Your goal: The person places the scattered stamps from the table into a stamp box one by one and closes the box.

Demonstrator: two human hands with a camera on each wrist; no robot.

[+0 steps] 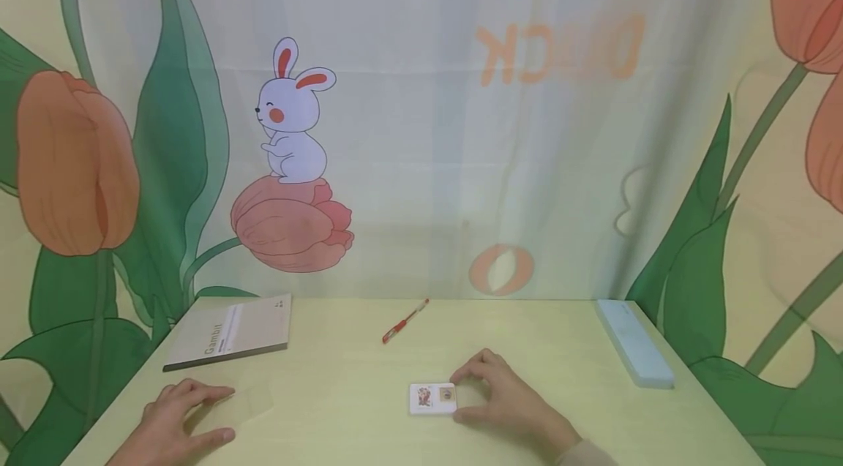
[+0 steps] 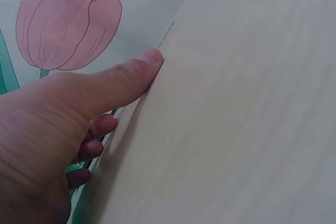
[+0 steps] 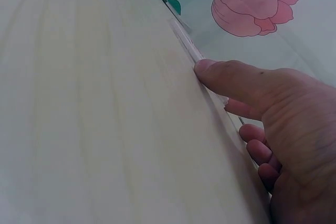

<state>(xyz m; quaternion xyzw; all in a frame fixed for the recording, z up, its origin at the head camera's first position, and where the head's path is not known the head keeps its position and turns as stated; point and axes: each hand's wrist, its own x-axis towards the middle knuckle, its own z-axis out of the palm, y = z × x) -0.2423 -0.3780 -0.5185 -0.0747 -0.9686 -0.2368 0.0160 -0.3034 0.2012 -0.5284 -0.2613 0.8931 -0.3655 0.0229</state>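
Note:
In the head view, a small white pack of playing cards (image 1: 432, 399) with printed pictures lies on the table. My right hand (image 1: 503, 396) pinches its right end between thumb and forefinger. The right wrist view shows that hand's thumb (image 3: 226, 74) low against the tabletop, with a thin pale edge beyond it. At the left, my left hand (image 1: 174, 418) rests by a faint, see-through piece of plastic (image 1: 257, 400). Its thumb and fingers stand wide apart on either side of the clear piece; no firm grip shows. The left thumb (image 2: 126, 80) reaches down to the tabletop.
A grey notebook (image 1: 246, 331) marked "Gambit" lies at the back left. A red pen (image 1: 405, 321) lies at the back middle, and a light blue long case (image 1: 635, 343) along the right edge. Behind the pale table (image 1: 349, 407) hangs a printed curtain (image 1: 421, 122).

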